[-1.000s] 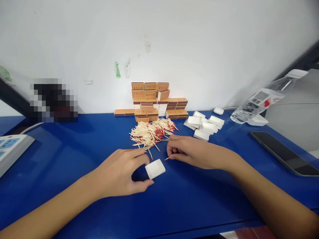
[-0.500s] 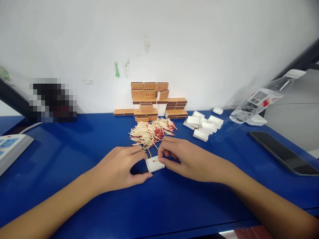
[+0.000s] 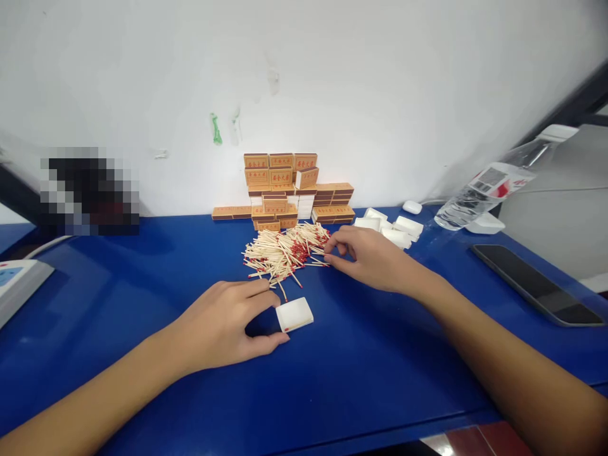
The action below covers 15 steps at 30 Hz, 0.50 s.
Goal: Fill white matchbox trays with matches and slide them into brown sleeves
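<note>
My left hand point(image 3: 228, 323) rests on the blue table point(image 3: 118, 285) and pinches the left end of a small white matchbox tray point(image 3: 295, 314) between thumb and forefinger. One match with a red head lies along the tray's near edge. My right hand point(image 3: 368, 256) reaches out to the right edge of a loose pile of red-tipped matches point(image 3: 282, 251), with its fingertips touching the sticks. Whether it holds a match I cannot tell.
Orange matchbox sleeves point(image 3: 285, 190) are stacked against the white wall. Several white trays point(image 3: 396, 228) lie right of the pile. A tilted water bottle point(image 3: 489, 187) and a dark phone point(image 3: 536, 285) sit at the right, a power strip point(image 3: 16, 282) at the left edge.
My right hand laid a match in the tray, then moved away up to the match pile. My left hand stayed on the tray.
</note>
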Each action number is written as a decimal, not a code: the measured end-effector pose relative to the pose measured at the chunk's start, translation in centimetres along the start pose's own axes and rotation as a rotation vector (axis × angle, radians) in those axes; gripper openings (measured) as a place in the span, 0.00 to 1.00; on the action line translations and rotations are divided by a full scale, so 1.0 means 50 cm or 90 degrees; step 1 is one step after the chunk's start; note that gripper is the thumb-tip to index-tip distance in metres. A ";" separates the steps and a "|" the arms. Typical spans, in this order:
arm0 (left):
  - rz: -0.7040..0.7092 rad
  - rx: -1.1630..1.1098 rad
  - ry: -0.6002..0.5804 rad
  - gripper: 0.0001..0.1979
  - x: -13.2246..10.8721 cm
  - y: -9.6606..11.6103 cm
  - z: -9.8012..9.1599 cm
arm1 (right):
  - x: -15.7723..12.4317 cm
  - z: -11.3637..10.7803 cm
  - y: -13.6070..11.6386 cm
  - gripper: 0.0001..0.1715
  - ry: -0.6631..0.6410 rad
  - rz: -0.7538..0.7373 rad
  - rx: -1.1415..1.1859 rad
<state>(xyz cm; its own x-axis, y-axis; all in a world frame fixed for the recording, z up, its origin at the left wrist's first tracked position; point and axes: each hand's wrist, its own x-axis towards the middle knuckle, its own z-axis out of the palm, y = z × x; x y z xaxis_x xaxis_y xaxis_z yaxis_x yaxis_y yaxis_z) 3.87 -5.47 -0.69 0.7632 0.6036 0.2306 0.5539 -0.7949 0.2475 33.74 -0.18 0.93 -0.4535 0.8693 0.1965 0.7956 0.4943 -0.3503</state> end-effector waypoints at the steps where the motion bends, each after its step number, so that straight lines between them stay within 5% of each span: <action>1: 0.001 0.000 0.000 0.12 0.000 0.000 0.000 | 0.001 0.008 0.002 0.07 -0.005 -0.015 0.004; 7: 0.002 -0.010 -0.010 0.12 0.002 0.000 -0.002 | 0.003 0.038 -0.011 0.06 -0.057 0.003 0.001; 15: -0.011 -0.077 -0.013 0.22 0.007 0.009 -0.005 | -0.010 0.013 -0.008 0.10 -0.159 0.011 -0.011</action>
<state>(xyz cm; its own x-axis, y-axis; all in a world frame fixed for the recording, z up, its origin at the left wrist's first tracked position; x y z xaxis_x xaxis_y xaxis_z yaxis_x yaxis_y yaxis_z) 4.29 -5.58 -0.25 0.7610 0.6151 0.2064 0.5242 -0.7703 0.3631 33.41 -0.81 0.37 -0.5242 0.8505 -0.0430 0.8093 0.4818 -0.3361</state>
